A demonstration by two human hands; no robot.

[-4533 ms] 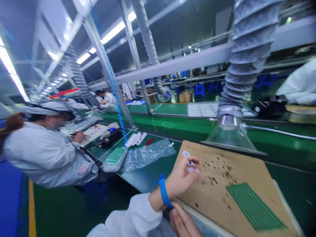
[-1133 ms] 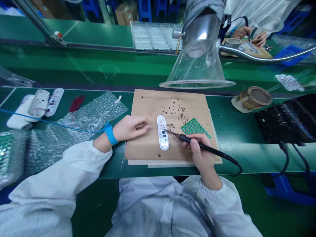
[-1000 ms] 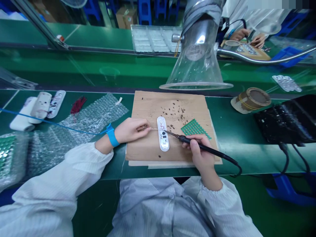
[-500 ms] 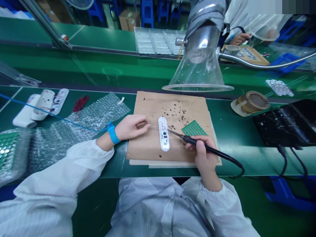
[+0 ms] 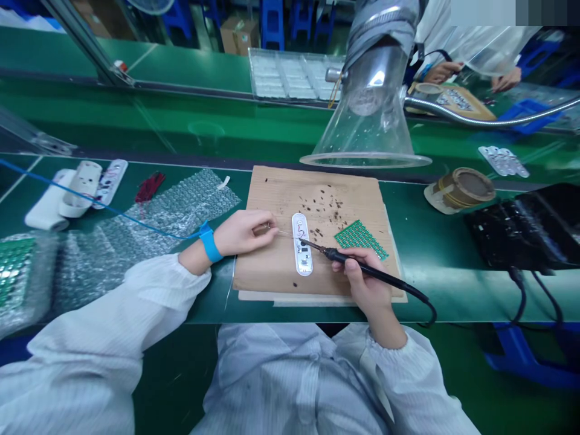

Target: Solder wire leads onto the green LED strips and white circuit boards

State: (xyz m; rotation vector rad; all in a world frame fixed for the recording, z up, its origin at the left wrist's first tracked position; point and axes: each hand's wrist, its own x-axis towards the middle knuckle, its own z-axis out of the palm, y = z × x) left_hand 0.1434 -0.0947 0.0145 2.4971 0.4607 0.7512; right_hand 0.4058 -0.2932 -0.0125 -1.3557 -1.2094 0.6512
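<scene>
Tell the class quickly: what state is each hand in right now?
Left hand: closed, pinching a thin wire.
Right hand: closed, holding a soldering iron.

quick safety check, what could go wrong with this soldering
The soldering iron has its tip right at the white module, so a slip could mark or melt it. The left hand pinches a thin wire close to that tip, risking a burn. Held only by fingers, the wire might also shift during soldering.
</scene>
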